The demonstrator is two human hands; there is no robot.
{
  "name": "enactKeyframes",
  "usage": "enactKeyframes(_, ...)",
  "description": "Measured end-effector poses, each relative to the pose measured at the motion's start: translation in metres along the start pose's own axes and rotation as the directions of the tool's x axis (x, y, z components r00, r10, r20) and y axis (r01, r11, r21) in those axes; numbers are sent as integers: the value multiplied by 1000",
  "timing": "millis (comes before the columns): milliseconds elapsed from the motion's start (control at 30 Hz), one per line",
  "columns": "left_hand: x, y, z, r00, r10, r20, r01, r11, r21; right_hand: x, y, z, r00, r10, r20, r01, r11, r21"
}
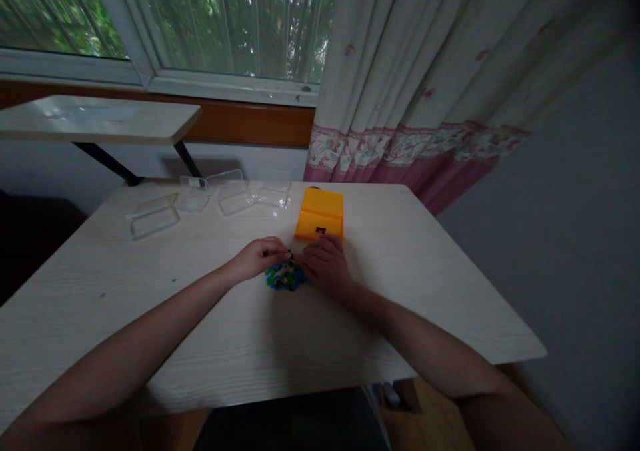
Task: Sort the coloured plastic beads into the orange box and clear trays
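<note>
Over the white table, the fingertips of my left hand [263, 256] and my right hand [326, 263] meet in a pinch at a small pale-and-dark piece [289, 255], too small to name. Both hands have their fingers closed around it. Just below lies a pile of small blue, green and dark pieces [284, 277], partly covered by my right hand. Behind my right hand sits an open yellow-orange box [323, 204] with a small dark brown piece [321, 229] in its front part.
Several clear plastic boxes and lids [155, 223] lie at the back left of the table [210, 344]. A tiny green piece [174, 280] is left of my arm. A raised shelf [165, 121] stands at the far left; a curtain [390, 104] hangs behind.
</note>
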State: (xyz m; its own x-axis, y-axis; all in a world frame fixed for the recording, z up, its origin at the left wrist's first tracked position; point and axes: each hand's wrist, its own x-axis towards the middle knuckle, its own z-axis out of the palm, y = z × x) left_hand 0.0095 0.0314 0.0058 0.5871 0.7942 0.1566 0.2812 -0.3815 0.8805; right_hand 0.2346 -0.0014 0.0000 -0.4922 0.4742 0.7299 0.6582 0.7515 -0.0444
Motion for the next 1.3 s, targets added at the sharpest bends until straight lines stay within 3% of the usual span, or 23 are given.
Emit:
enactKeyframes(267, 0, 2, -7, 997, -24, 74, 27, 999, -31, 2, 3, -3, 1000, 9, -28, -8, 1000, 19)
enactKeyframes(400, -4, 8, -10, 998, 21, 66, -34, 981, 193, 2, 13, -3, 997, 62, -52, -62, 998, 11)
enactKeyframes(533, -11, 18, 0, 993, 116, 8, -103, 846, 523, 2, 31, -3, 977, 192, -87, -193, 981, -5)
enactKeyframes(633, -16, 21, 11, 986, 164, 0, -128, 768, 627, 1, 44, -4, 952, 300, -60, -300, 954, 6)
enactKeyframes(833, -16, 13, 27, 964, 263, 39, -228, 741, 631, 0, 66, -3, 926, 378, -16, -379, 925, -40)
enactKeyframes(1000, -8, 14, 33, 969, 247, -24, -172, 737, 653, -2, 75, -3, 915, 398, -63, -402, 913, -75)
enactKeyframes(1300, -1, 14, 36, 976, 173, -133, -39, 738, 674, -3, 74, 3, 908, 415, -50, -418, 904, -92)
